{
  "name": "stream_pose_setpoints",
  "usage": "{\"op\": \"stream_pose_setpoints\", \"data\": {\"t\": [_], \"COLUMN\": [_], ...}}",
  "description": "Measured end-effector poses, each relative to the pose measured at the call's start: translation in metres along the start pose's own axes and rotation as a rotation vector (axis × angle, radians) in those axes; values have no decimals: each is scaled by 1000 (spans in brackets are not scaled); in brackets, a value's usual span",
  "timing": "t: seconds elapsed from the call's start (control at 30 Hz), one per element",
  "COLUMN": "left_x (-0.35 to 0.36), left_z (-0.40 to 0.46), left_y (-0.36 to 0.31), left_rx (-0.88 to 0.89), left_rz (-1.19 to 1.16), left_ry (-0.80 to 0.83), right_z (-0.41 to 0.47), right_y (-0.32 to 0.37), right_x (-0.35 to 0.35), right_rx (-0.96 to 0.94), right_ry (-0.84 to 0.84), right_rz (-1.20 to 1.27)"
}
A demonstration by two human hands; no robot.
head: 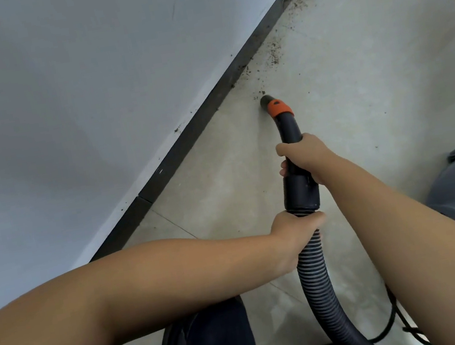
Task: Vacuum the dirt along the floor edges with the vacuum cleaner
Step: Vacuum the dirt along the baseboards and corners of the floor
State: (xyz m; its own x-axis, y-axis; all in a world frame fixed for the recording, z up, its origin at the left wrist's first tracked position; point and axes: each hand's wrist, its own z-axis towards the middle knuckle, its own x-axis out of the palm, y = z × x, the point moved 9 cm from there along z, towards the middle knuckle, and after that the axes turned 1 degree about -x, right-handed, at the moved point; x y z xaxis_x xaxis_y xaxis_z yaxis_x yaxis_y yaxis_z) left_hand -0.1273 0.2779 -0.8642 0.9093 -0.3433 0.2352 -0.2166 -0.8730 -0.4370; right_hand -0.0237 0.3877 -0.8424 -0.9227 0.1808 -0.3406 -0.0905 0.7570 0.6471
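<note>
Now black ribbed hose (315,272) (orange-collared nozzle (278,107)).

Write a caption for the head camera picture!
Both hands, right and left, hold the hose, nozzle at dirt.

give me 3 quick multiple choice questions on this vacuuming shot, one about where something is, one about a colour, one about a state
1. Where does most of the dirt lie?
A. along the baseboard ahead of the nozzle
B. under the hose
C. on the wall

2. What colour is the collar behind the nozzle?
A. blue
B. orange
C. white

3. What is the left hand doing?
A. hanging free
B. pressing flat on the floor
C. gripping the ribbed hose

Answers:
1 A, dark specks trail beside the baseboard beyond the nozzle.
2 B, an orange band sits there.
3 C, its fingers wrap the hose just below the cuff, while the right hand holds the black tube.
</note>
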Motion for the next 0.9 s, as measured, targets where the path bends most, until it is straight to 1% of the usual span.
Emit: {"op": "stream_pose_setpoints", "data": {"t": [0.13, 0.43, 0.73, 0.9], "left_x": [1, -25, -20, -16], "left_z": [4, 14, 16, 8], "left_y": [-14, -32, -50, -25], "left_rx": [5, 30, 53, 5], "left_rz": [-25, -150, -158, -116], "left_ry": [-10, -99, -89, -119], "right_z": [9, 23, 39, 22], "right_y": [10, 48, 54, 41], "right_x": [-5, 37, 29, 35], "right_rx": [7, -80, -87, -88], "right_ry": [-15, 104, 78, 153], "right_rz": [20, -103, -115, -134]}}
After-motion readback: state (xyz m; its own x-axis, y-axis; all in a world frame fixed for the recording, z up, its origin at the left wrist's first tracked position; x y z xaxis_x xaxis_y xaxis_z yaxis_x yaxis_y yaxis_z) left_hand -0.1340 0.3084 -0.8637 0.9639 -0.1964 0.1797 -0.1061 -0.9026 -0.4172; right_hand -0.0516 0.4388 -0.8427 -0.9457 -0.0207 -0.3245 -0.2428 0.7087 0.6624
